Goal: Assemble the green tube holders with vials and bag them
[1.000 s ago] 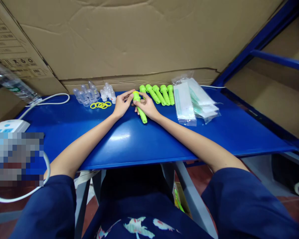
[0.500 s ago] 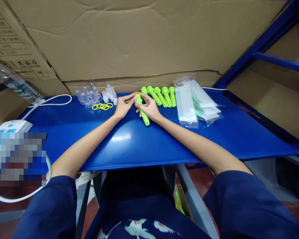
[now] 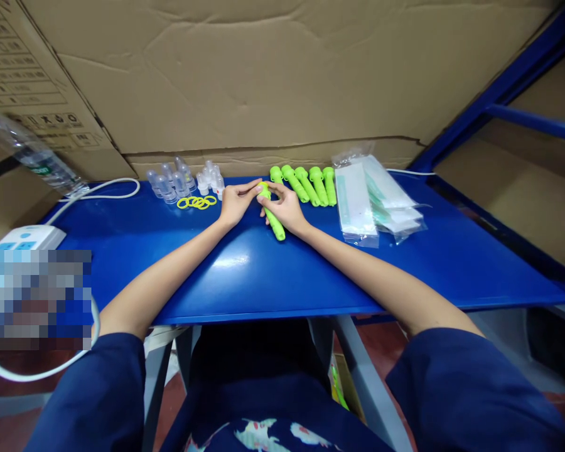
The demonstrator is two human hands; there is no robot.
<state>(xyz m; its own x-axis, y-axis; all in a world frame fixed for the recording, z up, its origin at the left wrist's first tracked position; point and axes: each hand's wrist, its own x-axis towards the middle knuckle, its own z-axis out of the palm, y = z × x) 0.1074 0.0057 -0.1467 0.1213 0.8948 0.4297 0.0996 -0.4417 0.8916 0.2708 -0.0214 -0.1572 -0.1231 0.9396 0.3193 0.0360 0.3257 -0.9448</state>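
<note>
The right hand (image 3: 286, 210) grips a green tube (image 3: 275, 225) — the left hand (image 3: 235, 206) pinches its far end. Five more tubes (image 3: 309, 188) lie beyond, beside packets (image 3: 355, 198) — yellow rings (image 3: 196, 202) sit leftward.

One head-worn camera looks forward and down across the blue table (image 3: 263, 282).

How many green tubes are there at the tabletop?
6: one tube in the right hand, and five others in a row beside the bags, the leftmost partly hidden behind that hand.
</note>
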